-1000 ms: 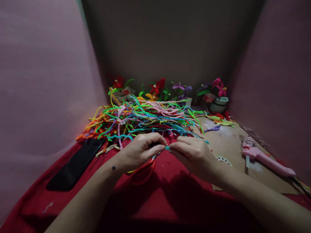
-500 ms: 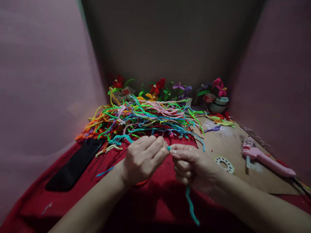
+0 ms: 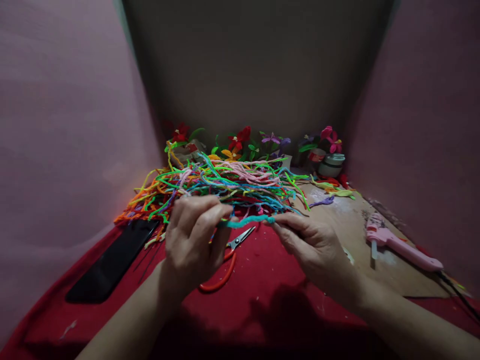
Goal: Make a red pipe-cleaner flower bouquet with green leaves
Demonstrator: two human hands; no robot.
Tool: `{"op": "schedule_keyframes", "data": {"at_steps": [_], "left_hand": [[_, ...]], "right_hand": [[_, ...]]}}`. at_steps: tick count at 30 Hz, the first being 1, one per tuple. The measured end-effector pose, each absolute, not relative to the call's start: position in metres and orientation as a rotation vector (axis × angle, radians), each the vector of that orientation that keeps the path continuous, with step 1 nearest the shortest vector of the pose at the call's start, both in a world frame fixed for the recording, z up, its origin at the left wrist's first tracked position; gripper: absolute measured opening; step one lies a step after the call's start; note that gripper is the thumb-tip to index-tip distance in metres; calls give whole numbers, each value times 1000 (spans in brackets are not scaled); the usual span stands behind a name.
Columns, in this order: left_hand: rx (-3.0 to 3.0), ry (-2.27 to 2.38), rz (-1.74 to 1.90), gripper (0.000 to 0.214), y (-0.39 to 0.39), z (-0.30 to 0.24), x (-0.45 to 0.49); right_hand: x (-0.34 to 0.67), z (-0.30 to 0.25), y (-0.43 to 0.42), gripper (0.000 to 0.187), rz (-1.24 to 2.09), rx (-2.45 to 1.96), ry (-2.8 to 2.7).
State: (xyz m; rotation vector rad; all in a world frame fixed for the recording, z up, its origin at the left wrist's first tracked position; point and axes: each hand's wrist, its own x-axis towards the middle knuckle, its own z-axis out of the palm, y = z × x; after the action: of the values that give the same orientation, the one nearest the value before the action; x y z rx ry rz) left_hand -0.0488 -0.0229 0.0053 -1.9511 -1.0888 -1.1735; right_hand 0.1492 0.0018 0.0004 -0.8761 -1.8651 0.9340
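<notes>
Teal pipe cleaner (image 3: 249, 220), one, in the grip of left hand (image 3: 195, 232) and right hand (image 3: 318, 245)

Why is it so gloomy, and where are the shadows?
In the head view, the light is dim and the back wall very dark; also in the head view, soft shadows lie on the red cloth, below the right hand; again in the head view, the teal strand stands out brightly beside the left hand.

Red cloth (image 3: 270, 260): phone (image 3: 112, 265), scissors (image 3: 235, 243), brown board (image 3: 350, 215), fuzzy stems (image 3: 240, 177).
</notes>
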Motion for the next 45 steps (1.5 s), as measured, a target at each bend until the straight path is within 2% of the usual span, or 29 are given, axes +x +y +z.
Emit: {"op": "schedule_keyframes", "data": {"at_steps": [6, 9, 12, 14, 15, 17, 19, 23, 28, 31, 32, 35, 39, 45], "left_hand": [[-1943, -807, -1083, 24, -67, 4, -29], [-2394, -1156, -1282, 16, -69, 5, -18], [-2633, -1960, -1939, 18, -53, 9, -13], [-2366, -2167, -2612, 19, -42, 13, -14], [-2151, -2129, -2935, 17, -38, 16, -15], [-1770, -1967, -3375, 16, -34, 20, -17], [-1562, -1823, -3641, 18, -36, 25, -16], [-1524, -1672, -3963, 26, -46, 36, -12], [-1897, -1358, -3877, 34, -46, 58, -43], [-1667, -575, -3803, 41, -37, 70, -87], [-1597, -579, -3720, 43, -34, 70, -98], [-1673, -1393, -3471, 36, -30, 59, -110], [-1815, -1788, -3112, 18, -42, 29, -93], [-1870, -2162, -2744, 24, -63, 3, -99]], "right_hand": [[151, -13, 7, 18, 259, -712, -1959], [150, -13, 9, 19, 69, -629, -1943], [149, -13, 5, 20, -156, -555, -2026], [148, -16, 1, 21, -284, -471, -2091], [147, -18, -1, 21, -316, -440, -2118], [146, -21, -4, 19, -281, -427, -2154], [144, -22, -6, 17, -91, -476, -2176], [136, -13, -12, 23, 761, -598, -2121], [130, -16, -36, 22, 2016, -578, -1482], [137, -28, -54, 26, 2457, -507, -1322], [140, -30, -57, 28, 2523, -496, -1326], [149, -21, -55, 24, 2439, -435, -1011], [155, -4, -27, 18, 2285, -519, -922], [142, -4, 20, 9, 2158, -635, -829]]}}
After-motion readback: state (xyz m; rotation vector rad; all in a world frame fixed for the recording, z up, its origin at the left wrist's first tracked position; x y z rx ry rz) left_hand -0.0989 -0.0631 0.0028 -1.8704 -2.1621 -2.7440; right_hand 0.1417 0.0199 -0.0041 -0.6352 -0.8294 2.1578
